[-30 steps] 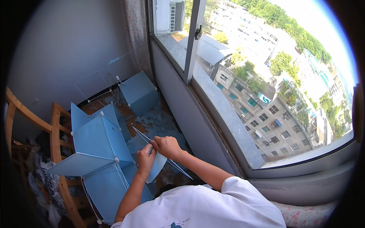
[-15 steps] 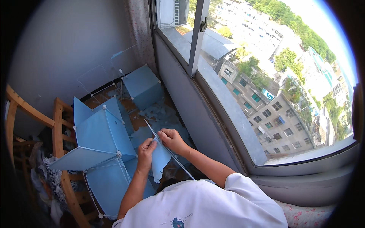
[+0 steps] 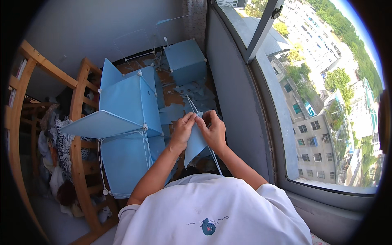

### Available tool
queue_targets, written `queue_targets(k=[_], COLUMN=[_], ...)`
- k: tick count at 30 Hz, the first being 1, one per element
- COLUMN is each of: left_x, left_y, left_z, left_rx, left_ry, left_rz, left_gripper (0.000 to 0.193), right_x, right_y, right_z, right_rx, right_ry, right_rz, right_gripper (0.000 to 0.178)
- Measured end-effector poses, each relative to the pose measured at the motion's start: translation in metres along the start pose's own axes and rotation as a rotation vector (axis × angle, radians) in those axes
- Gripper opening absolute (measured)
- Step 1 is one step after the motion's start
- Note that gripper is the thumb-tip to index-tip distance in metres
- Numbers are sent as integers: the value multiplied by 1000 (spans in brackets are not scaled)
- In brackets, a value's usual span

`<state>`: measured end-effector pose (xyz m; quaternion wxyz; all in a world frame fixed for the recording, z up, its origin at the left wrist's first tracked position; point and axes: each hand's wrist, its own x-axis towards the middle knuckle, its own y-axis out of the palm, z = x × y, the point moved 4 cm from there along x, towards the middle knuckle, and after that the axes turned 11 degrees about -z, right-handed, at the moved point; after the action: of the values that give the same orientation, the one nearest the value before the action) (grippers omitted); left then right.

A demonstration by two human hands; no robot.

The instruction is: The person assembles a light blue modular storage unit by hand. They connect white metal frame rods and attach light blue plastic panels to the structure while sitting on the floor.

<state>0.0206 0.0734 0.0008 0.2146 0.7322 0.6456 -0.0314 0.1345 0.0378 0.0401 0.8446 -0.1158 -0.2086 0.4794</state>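
Observation:
My left hand (image 3: 182, 130) is closed, pinching the upper edge of a light blue plastic sheet (image 3: 195, 146). Against its fingertips, my right hand (image 3: 213, 130) is closed on the same edge, thumb bent inward. The sheet hangs down between my forearms, its lower end ragged. A thin white wire frame (image 3: 214, 158) runs along the sheet, and its far end pokes out beyond my fingers. How the sheet joins the wire is hidden by my hands.
To the left stand joined blue panel cubes (image 3: 122, 98) with white connectors, beside a wooden ladder-like frame (image 3: 77, 102). A blue cube (image 3: 185, 61) sits in the far corner, with torn blue scraps (image 3: 196, 92) before it. A window (image 3: 261, 36) is at right.
The view has swung, so the room appears shifted right and upward. My right hand has come down from farther up the wire and now meets my left at the sheet's edge.

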Motion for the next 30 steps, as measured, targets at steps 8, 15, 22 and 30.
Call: queue_targets(k=[8, 15, 22, 30], left_x=[-7, -2, 7, 9], left_y=[10, 1, -13, -19], left_z=[-8, -6, -13, -14], left_rx=[261, 36, 81, 271], left_ry=[35, 4, -48, 20], left_rz=[14, 133, 268, 91], left_gripper=[22, 15, 17, 20], right_x=[-6, 1, 0, -15], right_y=[7, 17, 25, 17], right_z=[-18, -27, -28, -27], right_rx=[149, 379, 632, 551], right_ry=[135, 350, 635, 407], right_rz=[-85, -6, 253, 267], right_gripper=[18, 23, 24, 27])
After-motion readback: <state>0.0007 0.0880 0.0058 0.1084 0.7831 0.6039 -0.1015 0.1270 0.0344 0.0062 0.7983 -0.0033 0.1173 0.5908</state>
